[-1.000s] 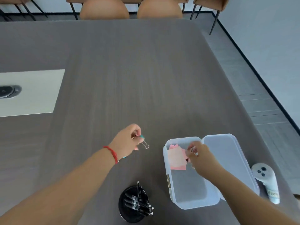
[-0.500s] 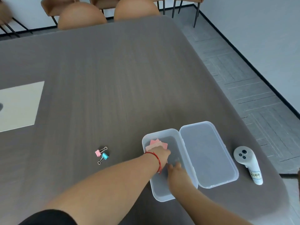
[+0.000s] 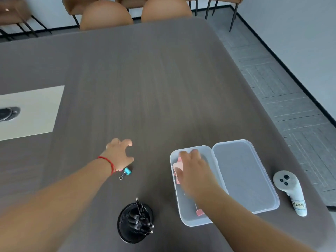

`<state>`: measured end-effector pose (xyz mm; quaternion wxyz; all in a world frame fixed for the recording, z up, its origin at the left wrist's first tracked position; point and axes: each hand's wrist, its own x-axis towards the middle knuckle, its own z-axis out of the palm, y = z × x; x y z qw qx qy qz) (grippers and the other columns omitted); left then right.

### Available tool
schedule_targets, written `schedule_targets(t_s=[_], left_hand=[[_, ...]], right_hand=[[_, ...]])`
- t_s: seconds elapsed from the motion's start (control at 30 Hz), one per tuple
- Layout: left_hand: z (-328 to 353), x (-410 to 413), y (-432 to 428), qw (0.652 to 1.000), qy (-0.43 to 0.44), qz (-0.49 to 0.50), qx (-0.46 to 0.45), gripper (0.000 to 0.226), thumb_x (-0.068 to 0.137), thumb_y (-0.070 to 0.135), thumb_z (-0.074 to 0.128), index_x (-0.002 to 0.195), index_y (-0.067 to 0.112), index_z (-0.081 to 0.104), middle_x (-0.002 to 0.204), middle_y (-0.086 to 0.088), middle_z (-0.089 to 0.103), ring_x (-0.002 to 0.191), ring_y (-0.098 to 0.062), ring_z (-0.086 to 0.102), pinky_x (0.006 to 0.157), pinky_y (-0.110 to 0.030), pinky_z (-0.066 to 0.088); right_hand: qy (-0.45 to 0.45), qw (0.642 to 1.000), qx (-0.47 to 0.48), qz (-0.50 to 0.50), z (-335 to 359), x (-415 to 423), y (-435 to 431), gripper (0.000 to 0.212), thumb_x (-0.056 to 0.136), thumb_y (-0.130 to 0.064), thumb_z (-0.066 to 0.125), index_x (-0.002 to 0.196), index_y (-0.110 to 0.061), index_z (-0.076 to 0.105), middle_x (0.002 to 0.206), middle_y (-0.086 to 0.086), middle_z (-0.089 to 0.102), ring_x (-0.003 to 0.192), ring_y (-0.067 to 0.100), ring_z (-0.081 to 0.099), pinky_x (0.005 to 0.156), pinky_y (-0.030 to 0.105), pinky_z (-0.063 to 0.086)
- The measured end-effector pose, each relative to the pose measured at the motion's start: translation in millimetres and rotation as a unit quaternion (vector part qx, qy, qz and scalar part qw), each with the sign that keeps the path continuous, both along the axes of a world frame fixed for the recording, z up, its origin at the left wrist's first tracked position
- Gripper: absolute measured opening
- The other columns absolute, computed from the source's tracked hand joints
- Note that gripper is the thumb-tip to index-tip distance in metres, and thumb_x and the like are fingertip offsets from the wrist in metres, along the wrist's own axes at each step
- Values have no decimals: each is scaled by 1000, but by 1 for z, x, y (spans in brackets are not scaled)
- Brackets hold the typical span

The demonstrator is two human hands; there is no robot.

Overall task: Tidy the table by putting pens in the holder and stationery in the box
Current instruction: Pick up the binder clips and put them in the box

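Note:
My left hand [image 3: 119,154] hovers with spread fingers just above a blue binder clip [image 3: 127,171] lying on the table; a bit of a pink clip peeks out under the wrist. My right hand [image 3: 193,167] lies palm-down inside the clear plastic box [image 3: 190,221], resting on pink sticky notes [image 3: 176,166] at the box's far end. A small pink clip [image 3: 200,213] lies in the near end of the box. The black mesh pen holder [image 3: 125,224] stands near the front edge with several black pens [image 3: 141,221] in it.
The box's hinged lid [image 3: 241,176] lies open flat to the right. A white handheld controller [image 3: 291,190] lies right of it near the table edge. A cream panel with a round socket [image 3: 31,110] sits at far left. Chairs [image 3: 106,15] line the far side.
My left hand has left the box and swung left to hover over the clips on the table. My right hand has slid forward inside the box onto the sticky notes.

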<state>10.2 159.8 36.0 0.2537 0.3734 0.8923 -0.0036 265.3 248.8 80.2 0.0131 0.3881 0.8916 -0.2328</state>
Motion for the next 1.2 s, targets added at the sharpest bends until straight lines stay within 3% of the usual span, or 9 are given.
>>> schedule_targets(t_s=[0.07, 0.2, 0.43, 0.53, 0.73, 0.9, 0.97, 1.07, 1.2], left_hand=[[-23, -4, -24, 995, -8, -6, -98, 65, 73, 40, 70, 132, 33, 41, 132, -10, 35, 125, -35, 37, 101, -41, 43], [-55, -7, -48, 998, -25, -4, -60, 73, 71, 40, 74, 133, 32, 39, 130, -8, 36, 120, -33, 38, 100, -39, 42], [-81, -26, -65, 994, -90, 19, 60, 40, 77, 24, 74, 110, 13, 55, 97, 1, 40, 92, -24, 52, 81, -31, 42], [-88, -28, -76, 990, -104, 39, 84, 38, 77, 27, 75, 106, 10, 58, 97, 0, 43, 85, -22, 50, 82, -32, 44], [-81, -43, -103, 979, -112, 138, 98, 27, 80, 21, 71, 102, 9, 60, 108, -12, 54, 81, -25, 55, 75, -29, 44], [-31, -43, -92, 952, -136, 192, 194, 23, 81, 26, 71, 99, 17, 60, 101, -3, 60, 74, -10, 55, 71, -22, 40], [7, -27, -71, 949, -159, 113, 249, 23, 80, 28, 72, 98, 21, 60, 92, 6, 59, 75, -4, 54, 68, -16, 39], [60, 8, -34, 935, -192, -35, 297, 21, 79, 30, 72, 94, 20, 62, 86, 8, 60, 77, -9, 53, 72, -15, 41], [80, 65, 13, 920, -202, -158, 297, 22, 80, 33, 70, 94, 17, 63, 93, 0, 63, 82, -13, 53, 80, -27, 46]], right_hand=[[40, 997, 33, 61, 8, -25, -11, 33, 93, -35, 49, 122, -23, 42, 111, 3, 46, 93, 27, 59, 75, 38, 52], [21, 986, -10, 168, -15, -74, -26, 42, 91, -27, 56, 131, -23, 42, 121, 5, 47, 104, 26, 54, 84, 36, 47], [-85, 974, -97, 185, -86, -153, -43, 39, 92, -26, 57, 130, -21, 47, 126, 5, 51, 111, 28, 54, 85, 39, 47], [-95, 974, -122, 167, -106, -178, -54, 43, 89, -33, 62, 128, -21, 49, 124, 4, 52, 111, 27, 55, 86, 41, 48], [-138, 957, -74, 245, -117, -197, -62, 27, 93, -27, 56, 117, -14, 53, 114, 10, 54, 101, 33, 56, 69, 35, 40], [-134, 972, -130, 142, -83, -180, -52, 28, 90, -24, 54, 116, -16, 54, 110, 6, 60, 80, 26, 58, 66, 32, 43], [-47, 987, -143, 62, -51, -158, -33, 21, 86, -29, 57, 107, -23, 56, 98, 0, 63, 73, 21, 58, 65, 30, 45], [60, 994, -79, -54, 6, -101, 4, 13, 85, -31, 63, 93, -33, 54, 81, -7, 63, 70, 14, 59, 64, 29, 45], [51, 984, -67, -157, 41, -18, 29, 15, 87, -28, 65, 95, -30, 53, 76, -12, 60, 65, 8, 57, 56, 26, 46]])
